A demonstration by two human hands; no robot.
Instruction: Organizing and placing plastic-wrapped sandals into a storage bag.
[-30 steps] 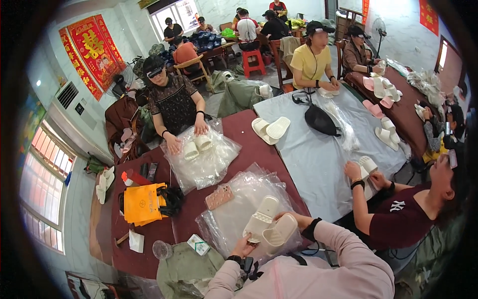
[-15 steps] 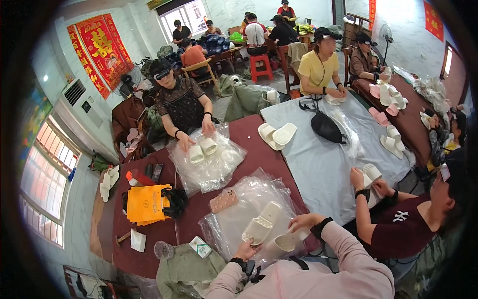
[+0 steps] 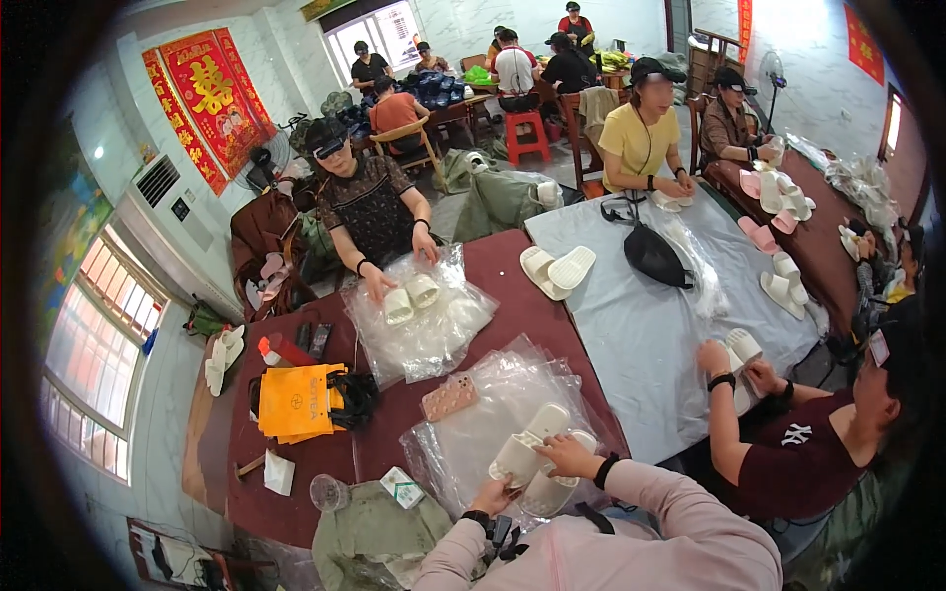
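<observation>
Two cream slippers lie close together on a stack of clear plastic bags (image 3: 498, 394) in front of me. My left hand (image 3: 495, 495) grips the near end of the left slipper (image 3: 517, 459), beside its wide strap. My right hand (image 3: 572, 457) reaches across the pair, its fingertips at the edge of the left slipper and its palm over the right slipper (image 3: 545, 494). That hand hides part of the right slipper. A patterned phone case (image 3: 449, 397) rests on the bags just beyond.
Orange bags (image 3: 298, 402), a hammer (image 3: 251, 466) and a clear cup (image 3: 328, 492) occupy the left side. Across the table a person handles slippers (image 3: 411, 297) on plastic bags. Another pair (image 3: 558, 271) sits at the far edge. A co-worker in maroon (image 3: 803, 463) works close on my right.
My right hand has moved left, from the right slipper's end to over the pair. The right slipper now lies closer against the left one. My left hand stays at the left slipper.
</observation>
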